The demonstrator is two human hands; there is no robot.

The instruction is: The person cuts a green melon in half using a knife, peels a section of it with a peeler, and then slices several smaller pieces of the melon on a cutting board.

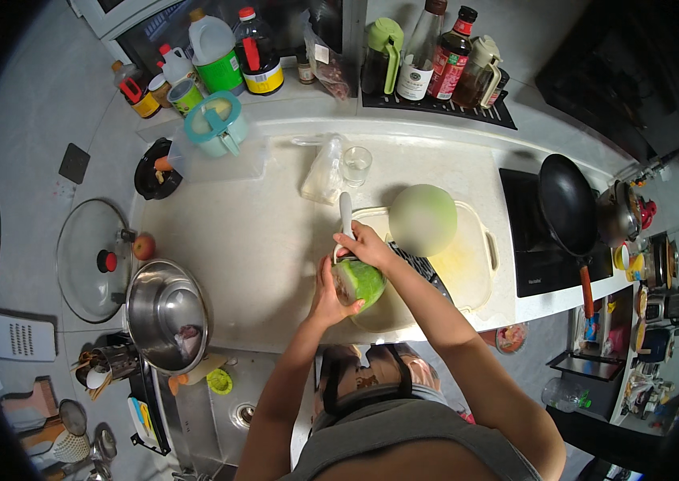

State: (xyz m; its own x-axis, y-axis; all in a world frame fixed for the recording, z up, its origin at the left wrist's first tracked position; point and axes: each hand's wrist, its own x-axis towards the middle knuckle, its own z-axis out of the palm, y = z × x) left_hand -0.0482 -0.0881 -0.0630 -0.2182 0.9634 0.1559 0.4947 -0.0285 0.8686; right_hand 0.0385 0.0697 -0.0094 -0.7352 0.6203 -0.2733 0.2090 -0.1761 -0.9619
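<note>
My left hand (326, 300) cups a cut piece of green gourd or melon (368, 281) from the left and below, with its pale cut face turned left. In my right hand (368, 243) is a peeler with a white handle (346, 209), its head at the upper edge of the green skin. Both hands are over the front part of a cream cutting board (476, 273). On the board rests a round pale-green piece (429, 213), blurred in the picture. A knife with a black-and-white patterned blade (414, 260) lies partly hidden under my right forearm.
A drinking glass (357, 165) and a plastic bag (324, 174) stand behind the board. Left are a steel bowl (165, 300), an apple (144, 247) and a glass lid (89, 258). A black wok (568, 204) sits on the right cooktop (535, 270). The sink (201, 421) is front left.
</note>
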